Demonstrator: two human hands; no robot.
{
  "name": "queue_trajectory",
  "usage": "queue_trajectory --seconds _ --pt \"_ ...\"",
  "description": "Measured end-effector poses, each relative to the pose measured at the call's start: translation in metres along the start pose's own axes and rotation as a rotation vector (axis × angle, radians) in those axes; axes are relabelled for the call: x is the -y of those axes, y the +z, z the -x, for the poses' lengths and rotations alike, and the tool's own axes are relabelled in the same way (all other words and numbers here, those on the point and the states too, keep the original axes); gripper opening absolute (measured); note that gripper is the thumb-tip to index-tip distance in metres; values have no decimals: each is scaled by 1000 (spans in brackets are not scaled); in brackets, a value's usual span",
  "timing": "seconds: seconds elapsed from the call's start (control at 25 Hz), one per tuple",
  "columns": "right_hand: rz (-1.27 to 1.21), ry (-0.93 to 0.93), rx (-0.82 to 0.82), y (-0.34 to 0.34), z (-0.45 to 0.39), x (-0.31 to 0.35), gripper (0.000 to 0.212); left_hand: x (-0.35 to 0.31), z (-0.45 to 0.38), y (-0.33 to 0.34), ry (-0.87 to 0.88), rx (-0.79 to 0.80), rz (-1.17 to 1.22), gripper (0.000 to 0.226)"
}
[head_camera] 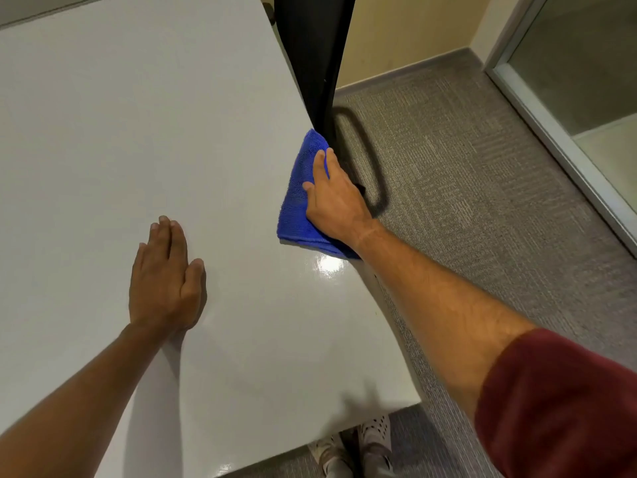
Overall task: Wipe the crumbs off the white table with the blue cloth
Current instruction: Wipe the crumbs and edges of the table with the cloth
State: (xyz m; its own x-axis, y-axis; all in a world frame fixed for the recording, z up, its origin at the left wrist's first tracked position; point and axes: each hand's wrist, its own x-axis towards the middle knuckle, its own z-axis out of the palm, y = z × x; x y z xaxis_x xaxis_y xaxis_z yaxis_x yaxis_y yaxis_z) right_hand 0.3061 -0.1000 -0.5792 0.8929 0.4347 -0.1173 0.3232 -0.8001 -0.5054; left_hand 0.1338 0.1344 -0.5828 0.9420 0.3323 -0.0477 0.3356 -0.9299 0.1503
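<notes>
The white table (144, 119) fills the left and middle of the view. A folded blue cloth (300, 191) lies at the table's right edge, partly hanging over it. My right hand (332, 198) presses flat on the cloth, with its fingers spread across the top. My left hand (165, 277) rests palm down on the bare tabletop nearer to me, fingers together, holding nothing. No crumbs are visible on the surface.
A black chair (310, 53) with a curved armrest stands against the table's right edge, just beyond the cloth. Grey carpet (465, 167) lies to the right, with a glass door (582, 81) at the far right. My shoes (365, 446) show below the near edge.
</notes>
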Motion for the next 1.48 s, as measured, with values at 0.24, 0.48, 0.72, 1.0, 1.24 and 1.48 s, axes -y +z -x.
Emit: queue_trajectory --seconds 0.24,0.48,0.72,1.0,1.24,1.48 --pt "164 -23 -4 10 52 -5 67 3 0 0 -1 1 62 71" --pt "-9 -44 4 6 147 -15 68 7 41 -2 -43 19 132 67" --pt "-142 25 88 11 231 -27 64 -4 99 -8 -10 -9 123 63" --pt "151 39 21 9 164 -5 65 0 103 0 -52 -37 147 64" --pt "379 -153 53 20 200 3 68 11 130 2 -48 -33 232 65" --pt "392 -237 62 37 250 18 69 20 189 1 -49 5 274 68"
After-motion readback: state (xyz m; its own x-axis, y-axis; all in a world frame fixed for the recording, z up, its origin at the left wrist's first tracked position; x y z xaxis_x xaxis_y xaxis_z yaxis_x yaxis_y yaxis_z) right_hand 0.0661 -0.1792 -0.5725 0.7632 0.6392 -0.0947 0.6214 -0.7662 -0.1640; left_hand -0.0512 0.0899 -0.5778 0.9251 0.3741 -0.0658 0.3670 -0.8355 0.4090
